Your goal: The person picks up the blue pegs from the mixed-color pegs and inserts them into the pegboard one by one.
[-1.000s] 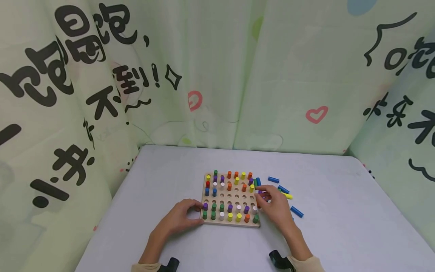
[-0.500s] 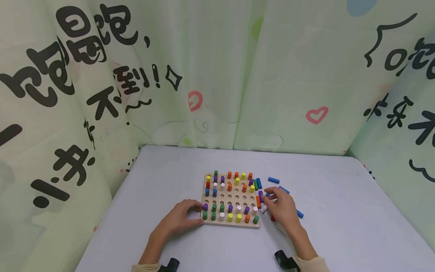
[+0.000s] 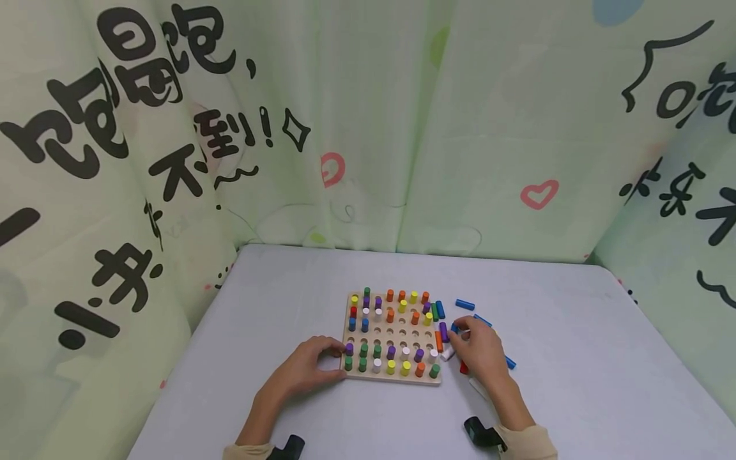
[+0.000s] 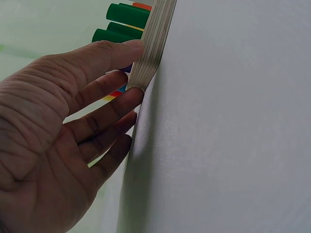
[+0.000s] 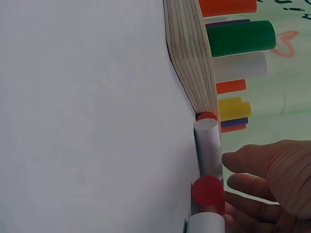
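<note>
A square wooden pegboard (image 3: 397, 379) lies on the table, its colored pegs standing in rows at the back and front, with bare holes across the middle. My left hand (image 3: 303, 369) grips its near left corner, the thumb on the front edge and the fingers at the left side. To the right of the board, my right hand (image 3: 482, 348) reaches down among loose pegs, fingertips at a blue peg (image 3: 455, 328) beside a purple peg (image 3: 443, 331). In the right wrist view its thumb and fingers sit slightly apart, close to a white peg (image 5: 208, 145).
An orange peg (image 3: 439, 342) and a green peg (image 3: 434, 311) lie along the board's right edge. Farther right are blue pegs (image 3: 465, 304), and nearer me a red peg (image 3: 463, 368) and a white peg (image 3: 478, 387). A printed curtain (image 3: 368, 217) stands behind the table.
My right hand has left the board's right edge and moved right to the loose pegs, staying almost still over the last half second. My left hand keeps its place on the corner.
</note>
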Demonstrator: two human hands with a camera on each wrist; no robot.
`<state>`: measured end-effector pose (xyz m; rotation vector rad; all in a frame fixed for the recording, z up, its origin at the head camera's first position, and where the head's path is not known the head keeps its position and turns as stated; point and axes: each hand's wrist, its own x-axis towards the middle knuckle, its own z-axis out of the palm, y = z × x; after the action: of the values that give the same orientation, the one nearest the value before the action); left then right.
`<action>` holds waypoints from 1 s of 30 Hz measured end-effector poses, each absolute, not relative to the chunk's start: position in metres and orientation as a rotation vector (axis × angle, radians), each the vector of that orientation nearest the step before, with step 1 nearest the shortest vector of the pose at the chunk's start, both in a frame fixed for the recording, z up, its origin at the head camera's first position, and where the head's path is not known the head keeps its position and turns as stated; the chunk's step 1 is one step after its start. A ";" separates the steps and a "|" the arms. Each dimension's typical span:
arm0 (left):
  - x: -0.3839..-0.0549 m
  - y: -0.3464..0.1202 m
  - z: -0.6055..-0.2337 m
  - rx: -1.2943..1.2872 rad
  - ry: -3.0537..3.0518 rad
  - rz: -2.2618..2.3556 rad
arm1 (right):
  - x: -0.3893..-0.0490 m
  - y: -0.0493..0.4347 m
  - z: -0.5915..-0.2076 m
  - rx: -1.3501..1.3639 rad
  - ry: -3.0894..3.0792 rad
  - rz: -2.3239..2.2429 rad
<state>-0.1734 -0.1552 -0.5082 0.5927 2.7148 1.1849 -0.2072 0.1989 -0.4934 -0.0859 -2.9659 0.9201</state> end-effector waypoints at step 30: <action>-0.173 -0.155 -0.508 0.563 2.696 1.189 | -0.210 0.203 -0.491 -0.046 -3.015 0.833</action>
<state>-0.1734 -0.1547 -0.5083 0.5632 2.6961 1.1889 -0.2104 0.2027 -0.4913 -0.0458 -3.0152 0.8333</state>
